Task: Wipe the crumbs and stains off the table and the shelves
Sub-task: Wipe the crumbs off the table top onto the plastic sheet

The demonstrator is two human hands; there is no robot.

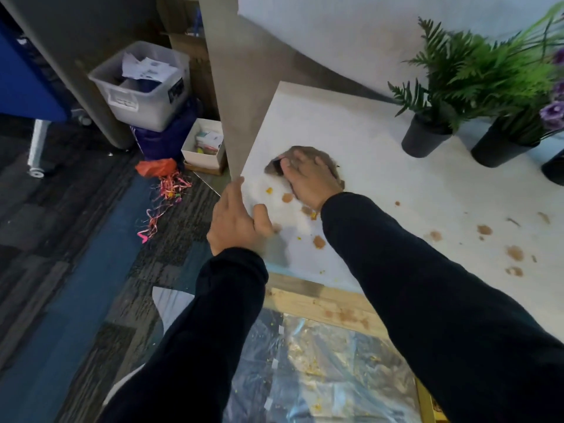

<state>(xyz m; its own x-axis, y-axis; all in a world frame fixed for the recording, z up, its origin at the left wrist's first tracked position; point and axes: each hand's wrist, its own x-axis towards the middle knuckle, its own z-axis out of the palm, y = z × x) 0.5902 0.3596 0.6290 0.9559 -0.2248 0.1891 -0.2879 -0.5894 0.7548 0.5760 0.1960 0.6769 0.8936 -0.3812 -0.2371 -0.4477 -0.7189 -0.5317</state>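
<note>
The right hand [308, 178] lies palm-down on a brown cloth [305, 157], its fingers spread nearly straight and pressing the cloth flat against the white worktop [381, 184] near the worktop's left edge, in the middle of the frame. The cloth shows around the fingertips and along the far side of the hand. The left hand [236, 219] sits at the worktop's left edge, lower in the frame than the right; its fingers are straight and held together pointing away from the person, the thumb lying on the white surface, and it holds nothing. Both arms wear dark sleeves [427, 285].

Between and just below the two hands lie brown stains [319, 242] and small yellow crumbs [269, 190]. More brown smears [515, 253] are scattered toward the right of the frame, well apart from the cloth.

At the upper right, two dark pots [422, 138] with green fern-like plants [476, 71] stand on the worktop, with purple flowers [552, 111] at the frame's right edge. At the bottom of the frame, below the worktop's near edge, a wooden board [320, 303] carries brown marks, and a clear plastic sheet [305, 377] lies speckled with yellow crumbs.

On the carpeted floor [76, 239] at the upper left stand a grey plastic bin [143, 87] holding papers and a small white box [203, 145], with an orange bag [155, 167] and coloured ribbon [164, 196] beside them.
</note>
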